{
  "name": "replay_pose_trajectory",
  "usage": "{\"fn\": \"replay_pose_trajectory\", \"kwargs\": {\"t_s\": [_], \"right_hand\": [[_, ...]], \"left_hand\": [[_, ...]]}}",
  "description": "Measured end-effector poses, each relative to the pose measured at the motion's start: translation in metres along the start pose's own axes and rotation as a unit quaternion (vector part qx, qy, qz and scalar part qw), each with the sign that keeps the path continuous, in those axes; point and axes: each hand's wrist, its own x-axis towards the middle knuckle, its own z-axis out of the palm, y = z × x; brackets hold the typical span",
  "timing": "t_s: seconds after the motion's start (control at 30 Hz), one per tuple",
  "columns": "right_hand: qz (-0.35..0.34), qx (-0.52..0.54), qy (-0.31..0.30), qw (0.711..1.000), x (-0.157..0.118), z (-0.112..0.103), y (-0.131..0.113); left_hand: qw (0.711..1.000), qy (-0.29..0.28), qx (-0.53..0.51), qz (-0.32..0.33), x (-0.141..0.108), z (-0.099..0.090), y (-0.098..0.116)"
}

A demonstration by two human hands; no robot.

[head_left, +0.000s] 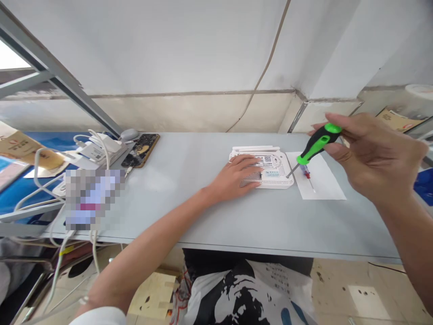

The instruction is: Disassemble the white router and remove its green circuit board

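Observation:
A white perforated device [276, 181] with labels lies flat on the grey table. My left hand [236, 177] rests on its left part, fingers spread. My right hand [368, 151] grips the end of a green and black screwdriver [315, 145] between thumb and fingers. The screwdriver is tilted, and its tip meets the lower right corner of the device. Just right of the device, a small screwdriver with a red and clear handle [306, 173] lies on a white paper sheet [326, 183].
At the left of the table [162, 216] are a dark phone [141, 150], white chargers [96, 151] with cables, and a pixelated object [93, 198]. A metal frame [67, 85] rises at the left. Drink cups [29, 144] stand at both sides. A wall [189, 110] borders the back.

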Motion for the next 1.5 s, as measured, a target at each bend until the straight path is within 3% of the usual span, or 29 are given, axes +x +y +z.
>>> {"fn": "replay_pose_trajectory", "kwargs": {"t_s": [0.1,0.3,0.47,0.67,0.83,1.03,1.23,1.5], "right_hand": [[0.037,0.09,-0.004,0.995,-0.003,0.002,0.013],[-0.009,0.039,0.111,0.993,0.001,0.009,0.027],[0.024,0.094,0.03,0.995,-0.003,0.011,0.018],[-0.052,0.028,0.123,0.991,-0.004,0.019,0.028],[-0.014,0.059,0.111,0.992,-0.01,0.033,0.029],[-0.029,-0.062,0.169,0.983,-0.02,0.041,0.031],[0.017,0.026,0.138,0.99,-0.03,0.043,0.024],[0.0,-0.022,0.185,0.983,-0.028,0.045,0.026]], "left_hand": [[1.0,0.004,0.001,0.003,0.0,0.001,-0.001],[1.0,-0.002,0.006,0.002,0.0,0.0,0.0],[1.0,-0.007,0.013,-0.002,0.0,0.0,0.0],[1.0,-0.015,0.017,-0.001,0.001,-0.001,0.0],[0.999,-0.015,0.05,0.004,0.001,-0.003,-0.001],[0.994,-0.021,0.104,0.016,0.002,-0.005,-0.002],[0.994,-0.024,0.108,-0.016,0.002,0.001,0.0],[0.99,-0.021,0.141,-0.018,0.001,0.002,0.002]]}}
